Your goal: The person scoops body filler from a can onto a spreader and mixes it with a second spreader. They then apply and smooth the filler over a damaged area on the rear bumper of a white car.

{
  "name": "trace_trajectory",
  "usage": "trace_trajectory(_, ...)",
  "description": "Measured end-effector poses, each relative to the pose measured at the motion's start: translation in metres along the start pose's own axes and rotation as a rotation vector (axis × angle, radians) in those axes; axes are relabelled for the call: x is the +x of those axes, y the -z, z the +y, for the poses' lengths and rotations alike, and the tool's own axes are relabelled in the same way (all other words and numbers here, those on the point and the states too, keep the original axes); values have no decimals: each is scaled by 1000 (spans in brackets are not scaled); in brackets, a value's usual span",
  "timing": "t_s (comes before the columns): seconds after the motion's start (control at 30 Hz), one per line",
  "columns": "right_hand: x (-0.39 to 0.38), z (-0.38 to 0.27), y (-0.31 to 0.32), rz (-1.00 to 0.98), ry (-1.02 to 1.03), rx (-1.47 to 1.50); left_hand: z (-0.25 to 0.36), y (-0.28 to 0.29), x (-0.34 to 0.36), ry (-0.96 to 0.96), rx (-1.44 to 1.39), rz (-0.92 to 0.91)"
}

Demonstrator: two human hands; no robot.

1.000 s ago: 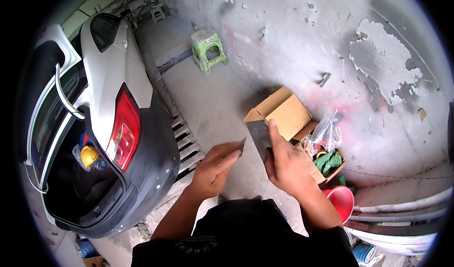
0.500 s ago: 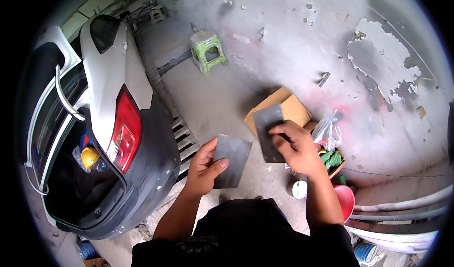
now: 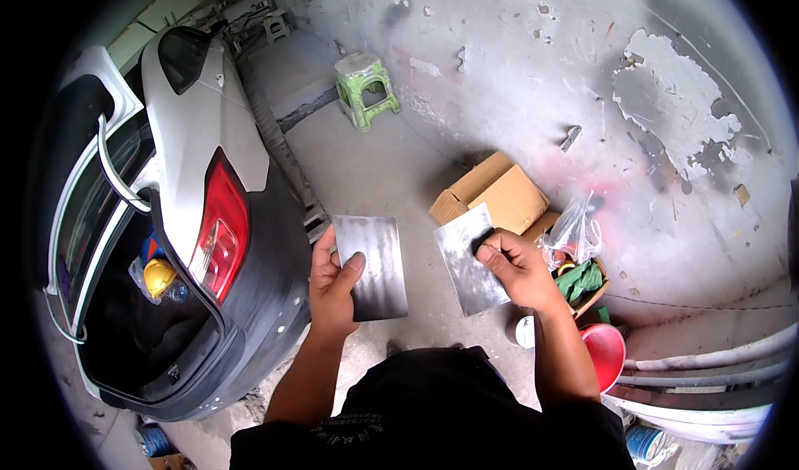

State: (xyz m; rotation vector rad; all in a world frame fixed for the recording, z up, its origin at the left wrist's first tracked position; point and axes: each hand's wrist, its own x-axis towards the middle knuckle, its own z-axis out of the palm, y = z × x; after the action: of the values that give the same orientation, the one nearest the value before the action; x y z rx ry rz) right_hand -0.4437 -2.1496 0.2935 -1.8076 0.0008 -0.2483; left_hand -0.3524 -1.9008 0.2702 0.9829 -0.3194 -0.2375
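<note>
My left hand point(image 3: 334, 287) grips a thin, rectangular metal plate point(image 3: 381, 270), thumb on its face and fingers behind. The plate is grey and shiny with darker smears. A few centimetres to the right, my right hand point(image 3: 520, 272) pinches a second metal plate point(image 3: 468, 274) by its right side, between thumb and bent fingers. This plate leans to the left and its face reflects light in mottled grey patches. A dark patch lies on it by my fingertips. The two plates are apart, both held in the air above the concrete floor.
On the left a white car with its tailgate up shows a red tail light point(image 3: 223, 229) and dark bumper point(image 3: 270, 304). An open cardboard box point(image 3: 508, 195), red bowl point(image 3: 603, 358) and white-topped can point(image 3: 524, 332) are at right. A green stool point(image 3: 366, 87) stands farther off.
My hands have moved apart: the left hand went left and slightly up, and the right-hand plate dropped lower. Both plates have tilted and catch more light.
</note>
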Motion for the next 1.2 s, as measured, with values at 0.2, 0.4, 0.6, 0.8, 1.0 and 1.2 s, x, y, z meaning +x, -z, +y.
trace_trajectory(0.2, -3, 15, -11, 159, 113, 9, -26, -10, -7, 83, -15, 177)
trace_trajectory(0.4, -15, -5, -28, 216, 227, -340, -40, -17, -11, 227, -117, 162)
trace_trajectory(0.6, -19, -5, -42, 52, 650, -767, -39, -28, -8, 38, -61, 168)
trace_trajectory(0.8, -21, 28, -32, -195, 477, -1034, -30, -26, 0, -96, 52, 112)
trace_trajectory(1.0, -31, 45, -13, 77, -59, 36, -27, -12, 10, 171, -115, 53)
trace_trajectory(1.2, -14, 51, -35, -286, -88, 320, -31, -23, 4, 273, -138, -119)
